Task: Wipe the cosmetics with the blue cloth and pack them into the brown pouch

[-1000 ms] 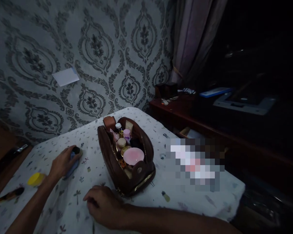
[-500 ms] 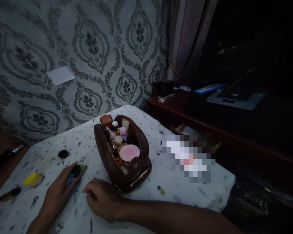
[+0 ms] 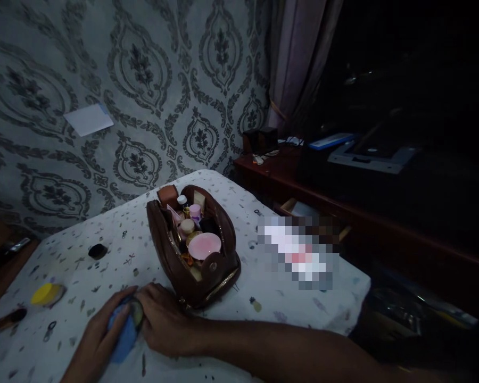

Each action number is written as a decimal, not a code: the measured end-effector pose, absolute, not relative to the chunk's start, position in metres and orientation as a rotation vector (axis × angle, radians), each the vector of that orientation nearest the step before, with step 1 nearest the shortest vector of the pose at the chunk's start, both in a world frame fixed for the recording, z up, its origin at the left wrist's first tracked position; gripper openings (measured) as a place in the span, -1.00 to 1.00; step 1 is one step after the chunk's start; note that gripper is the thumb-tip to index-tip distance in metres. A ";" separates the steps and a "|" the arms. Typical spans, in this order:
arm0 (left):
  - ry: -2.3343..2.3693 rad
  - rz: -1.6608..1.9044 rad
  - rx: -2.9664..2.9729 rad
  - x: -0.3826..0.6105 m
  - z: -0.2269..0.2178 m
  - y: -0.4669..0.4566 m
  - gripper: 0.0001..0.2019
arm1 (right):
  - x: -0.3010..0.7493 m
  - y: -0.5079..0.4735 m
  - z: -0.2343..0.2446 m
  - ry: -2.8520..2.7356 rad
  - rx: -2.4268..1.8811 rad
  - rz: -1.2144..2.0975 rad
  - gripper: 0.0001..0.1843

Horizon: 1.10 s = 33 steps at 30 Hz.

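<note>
Low at the left of the head view, my left hand (image 3: 99,331) is closed around a blue cloth (image 3: 124,338) and a small round jar (image 3: 136,310). The jar looks dark and olive in the dim light; the hands cover much of it. From the right, my right hand (image 3: 163,320) meets it, its fingers curled on the jar's side. Just beyond that hand stands an unzipped brown cosmetic bag (image 3: 207,286). Inside it are a pink round compact (image 3: 204,246) and several small bottles and tubes.
A black round lid-like piece (image 3: 98,251), a yellow-lidded jar (image 3: 48,293) and a makeup brush (image 3: 6,321) lie on the patterned white tablecloth (image 3: 279,308) at left. A blurred-out patch covers something right of the bag. Beyond is a dark red desk (image 3: 271,171).
My right hand has come left and closed on the jar, which stood apart from it before. More of the blue cloth shows below the left hand. The whole view has shifted slightly.
</note>
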<state>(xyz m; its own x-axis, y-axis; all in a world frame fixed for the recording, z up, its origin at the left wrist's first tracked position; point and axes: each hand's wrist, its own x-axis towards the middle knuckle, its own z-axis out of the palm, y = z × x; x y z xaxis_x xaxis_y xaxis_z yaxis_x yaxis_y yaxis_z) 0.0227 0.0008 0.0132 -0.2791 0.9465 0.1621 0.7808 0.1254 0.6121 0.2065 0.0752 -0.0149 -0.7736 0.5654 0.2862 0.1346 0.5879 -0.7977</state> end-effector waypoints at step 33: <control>1.880 1.276 1.581 0.052 0.011 0.000 -0.57 | 0.192 0.081 -0.024 -1.551 -0.461 1.886 -0.49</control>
